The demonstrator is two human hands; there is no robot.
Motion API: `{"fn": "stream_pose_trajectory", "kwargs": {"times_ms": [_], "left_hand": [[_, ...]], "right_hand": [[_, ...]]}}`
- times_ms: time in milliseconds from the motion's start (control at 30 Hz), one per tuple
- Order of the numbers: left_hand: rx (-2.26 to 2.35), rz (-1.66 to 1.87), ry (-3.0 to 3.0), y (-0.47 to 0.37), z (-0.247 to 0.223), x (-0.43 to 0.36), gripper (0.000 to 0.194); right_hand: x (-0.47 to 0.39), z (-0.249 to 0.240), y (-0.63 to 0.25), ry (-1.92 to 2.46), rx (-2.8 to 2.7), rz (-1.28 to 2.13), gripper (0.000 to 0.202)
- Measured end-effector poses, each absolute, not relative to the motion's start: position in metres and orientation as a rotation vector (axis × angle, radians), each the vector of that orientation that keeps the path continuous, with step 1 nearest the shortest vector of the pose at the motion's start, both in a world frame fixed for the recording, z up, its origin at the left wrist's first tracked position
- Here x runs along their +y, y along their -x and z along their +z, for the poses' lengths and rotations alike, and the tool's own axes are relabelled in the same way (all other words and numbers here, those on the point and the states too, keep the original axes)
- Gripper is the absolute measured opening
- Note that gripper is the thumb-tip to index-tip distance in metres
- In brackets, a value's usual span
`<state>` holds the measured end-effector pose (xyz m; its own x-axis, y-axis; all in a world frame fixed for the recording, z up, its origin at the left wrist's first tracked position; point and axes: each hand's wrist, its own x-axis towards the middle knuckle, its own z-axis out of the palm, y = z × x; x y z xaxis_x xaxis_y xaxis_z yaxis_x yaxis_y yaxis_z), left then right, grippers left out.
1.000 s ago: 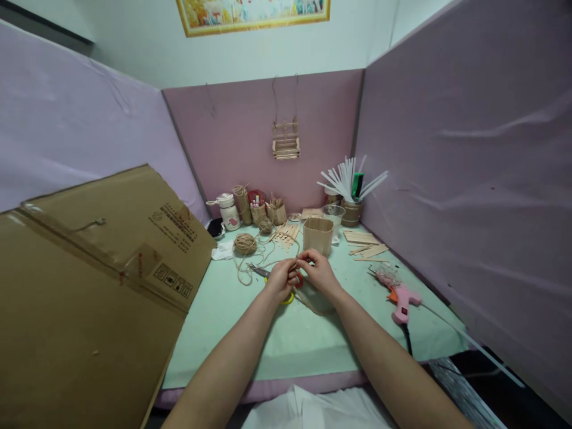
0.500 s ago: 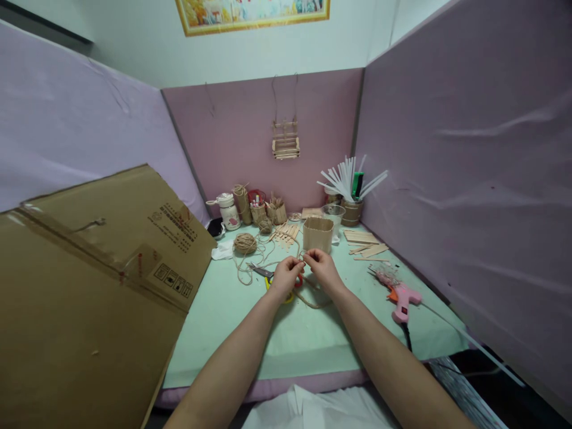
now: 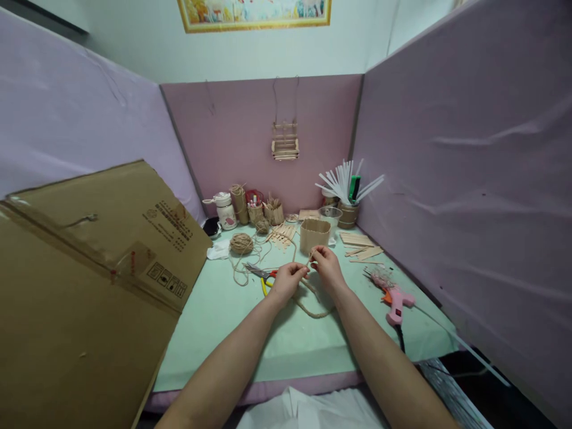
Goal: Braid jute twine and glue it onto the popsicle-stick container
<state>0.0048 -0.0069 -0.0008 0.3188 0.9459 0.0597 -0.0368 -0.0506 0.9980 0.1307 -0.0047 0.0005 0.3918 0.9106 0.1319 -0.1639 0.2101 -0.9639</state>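
Note:
My left hand (image 3: pixel 288 282) pinches jute twine above the middle of the table. Close beside it, my right hand (image 3: pixel 328 267) is closed on the same twine, its fingertips slightly higher. A thicker length of the twine (image 3: pixel 313 314) curves over the cloth below my hands. Scissors (image 3: pixel 259 271) with red and yellow handles lie left of my left hand, partly hidden by it. Just beyond my fingers stands a brown box-shaped holder (image 3: pixel 315 236). A ball of twine (image 3: pixel 242 243) rests to the left, with loose strands around it.
A large cardboard box (image 3: pixel 102 286) fills the left side. On the right lies a pink glue gun (image 3: pixel 397 301) with its cord. Wooden sticks (image 3: pixel 357 239) lie behind it. A white bottle (image 3: pixel 224 211) and a pot of white glue sticks (image 3: pixel 348 214) stand at the back.
My hands have drawn slightly apart, the right one rising a little and the left one lowering. A bit of twine now shows between them. The view has shifted slightly.

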Motion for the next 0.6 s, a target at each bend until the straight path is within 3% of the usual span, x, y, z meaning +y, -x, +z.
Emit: {"fn": "stream_pose_trajectory", "kwargs": {"times_ms": [267,600], "left_hand": [[0.904,1.091,-1.307,-0.0013,-0.0007,-0.0024,0.026],[0.951,1.06,-1.327,-0.003,-0.005,-0.0049,0.027]], "right_hand": [[-0.0118,0.0049,-0.1234,1.035,-1.013,1.089,0.025],[-0.0108,0.0043,-0.1267,1.116,-1.154,0.852,0.031]]}}
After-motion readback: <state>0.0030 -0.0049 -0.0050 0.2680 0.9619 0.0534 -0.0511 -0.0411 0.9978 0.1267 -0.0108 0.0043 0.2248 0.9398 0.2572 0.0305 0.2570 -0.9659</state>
